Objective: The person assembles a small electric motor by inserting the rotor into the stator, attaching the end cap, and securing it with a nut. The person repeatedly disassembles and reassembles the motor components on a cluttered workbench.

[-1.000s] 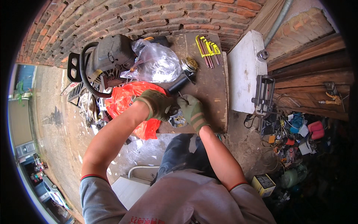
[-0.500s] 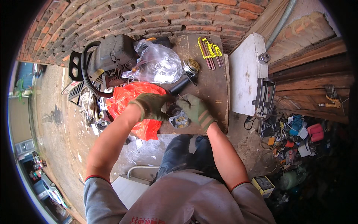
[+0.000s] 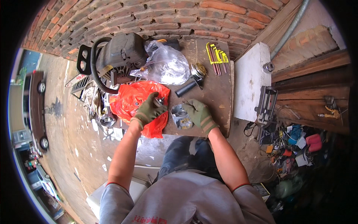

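At the far left, a brown vehicle (image 3: 35,108) stands on the ground beyond the workbench (image 3: 218,97). On the bench's left side sits a black machine (image 3: 126,50) with a curved handle, and in front of it lies a crumpled red bag (image 3: 126,100). Over this bag, the gloved left hand (image 3: 149,112) grips a small metal piece (image 3: 160,100) between thumb and fingers. Behind it rests a clear plastic bag (image 3: 167,67). A grey metal part (image 3: 181,117) lies near the bench's front edge, between the hands. At its right side, the gloved right hand (image 3: 198,114) has its fingers bent; whether they grip anything cannot be told. Farther back lies a black-handled tool (image 3: 186,88) with a wire brush (image 3: 199,70). Hex keys in a yellow holder (image 3: 217,56) and a white board (image 3: 251,82) follow.
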{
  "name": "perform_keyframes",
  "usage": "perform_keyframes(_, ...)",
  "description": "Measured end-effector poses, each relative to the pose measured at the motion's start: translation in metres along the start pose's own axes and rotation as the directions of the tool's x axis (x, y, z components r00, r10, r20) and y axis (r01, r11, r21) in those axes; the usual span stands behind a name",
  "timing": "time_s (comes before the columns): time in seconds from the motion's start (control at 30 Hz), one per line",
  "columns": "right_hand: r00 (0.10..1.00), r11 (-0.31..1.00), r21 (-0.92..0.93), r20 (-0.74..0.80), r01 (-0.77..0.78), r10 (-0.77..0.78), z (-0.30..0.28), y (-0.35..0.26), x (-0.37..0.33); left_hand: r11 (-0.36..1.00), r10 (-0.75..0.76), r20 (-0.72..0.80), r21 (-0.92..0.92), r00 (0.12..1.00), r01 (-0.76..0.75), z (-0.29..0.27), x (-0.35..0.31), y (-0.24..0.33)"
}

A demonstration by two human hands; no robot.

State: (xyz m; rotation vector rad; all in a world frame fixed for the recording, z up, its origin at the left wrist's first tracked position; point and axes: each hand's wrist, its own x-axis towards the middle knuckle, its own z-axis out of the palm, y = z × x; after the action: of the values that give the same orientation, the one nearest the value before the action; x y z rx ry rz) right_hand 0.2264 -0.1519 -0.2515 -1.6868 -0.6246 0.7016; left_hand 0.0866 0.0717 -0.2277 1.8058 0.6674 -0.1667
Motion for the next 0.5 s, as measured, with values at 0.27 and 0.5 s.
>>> perform_keyframes(0.27, 0.997, 0.997, -0.018, 0.018, -0.078, 0.079, 0.001, -0.010, -0.002, 0.777, 0.293, -0.498, 0.622, 0.816, 0.101, 0.035, -0.042, 0.025)
perform_keyframes(0.5, 0.998, 0.993, 0.115, -0.057, 0.009, -0.002, 0.001, -0.003, -0.006, 0.992, -0.119, -0.428, -0.086, 0.896, 0.090, 0.124, -0.084, 0.033)
